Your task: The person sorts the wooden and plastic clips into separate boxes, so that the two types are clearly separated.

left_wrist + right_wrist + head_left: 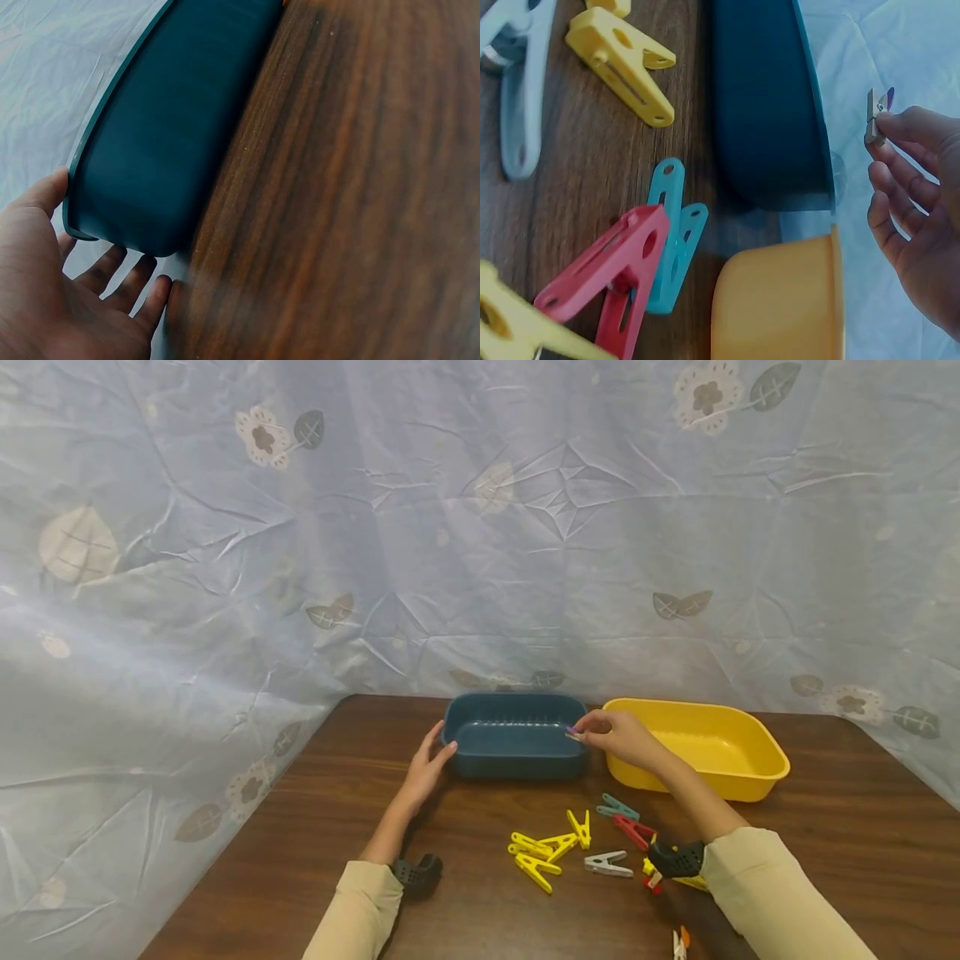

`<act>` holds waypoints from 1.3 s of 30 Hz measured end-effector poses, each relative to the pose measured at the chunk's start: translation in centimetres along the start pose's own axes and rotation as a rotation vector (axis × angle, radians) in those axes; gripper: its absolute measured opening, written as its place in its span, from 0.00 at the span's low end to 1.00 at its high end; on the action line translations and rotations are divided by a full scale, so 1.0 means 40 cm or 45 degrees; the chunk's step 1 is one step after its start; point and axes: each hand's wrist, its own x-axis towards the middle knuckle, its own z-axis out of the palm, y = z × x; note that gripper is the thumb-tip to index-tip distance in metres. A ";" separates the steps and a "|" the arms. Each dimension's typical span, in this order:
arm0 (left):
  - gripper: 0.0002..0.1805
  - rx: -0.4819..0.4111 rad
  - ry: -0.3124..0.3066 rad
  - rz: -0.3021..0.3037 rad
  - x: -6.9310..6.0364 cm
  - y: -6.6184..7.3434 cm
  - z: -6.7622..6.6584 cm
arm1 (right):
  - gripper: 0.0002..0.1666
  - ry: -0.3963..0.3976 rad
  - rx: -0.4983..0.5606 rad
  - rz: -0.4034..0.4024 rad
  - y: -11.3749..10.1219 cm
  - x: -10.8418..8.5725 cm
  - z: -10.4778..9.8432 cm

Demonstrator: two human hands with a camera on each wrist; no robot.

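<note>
In the head view my right hand [615, 735] is over the right end of a dark blue plastic tub [517, 767]. Between thumb and index finger it pinches a small wooden clothespin [874, 120] with a purple part, clear in the right wrist view. My left hand [426, 770] holds the tub's left end, thumb at the rim and the other fingers along the outer wall [142, 150]. The part of the tub floor [510, 737] that shows looks bare.
A yellow tub [750, 783] stands right of the blue one. In front lie several yellow clothespins [536, 870], a grey one [609, 863], a teal one [618, 807] and a red one [633, 831]. Near the front edge is a small white-and-orange clothespin [680, 943]. Behind hangs a patterned cloth [480, 568].
</note>
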 end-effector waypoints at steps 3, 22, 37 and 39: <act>0.33 0.006 -0.004 0.000 0.000 -0.001 -0.002 | 0.08 0.011 0.017 0.005 0.005 0.016 0.012; 0.33 -0.040 -0.079 -0.008 -0.016 0.050 -0.004 | 0.10 0.202 0.223 0.271 0.034 0.083 0.101; 0.33 -0.029 -0.085 0.010 -0.035 0.080 -0.001 | 0.10 0.185 0.170 0.257 0.035 0.076 0.095; 0.32 -0.033 -0.084 0.012 -0.034 0.080 -0.001 | 0.10 0.183 0.170 0.254 0.035 0.077 0.094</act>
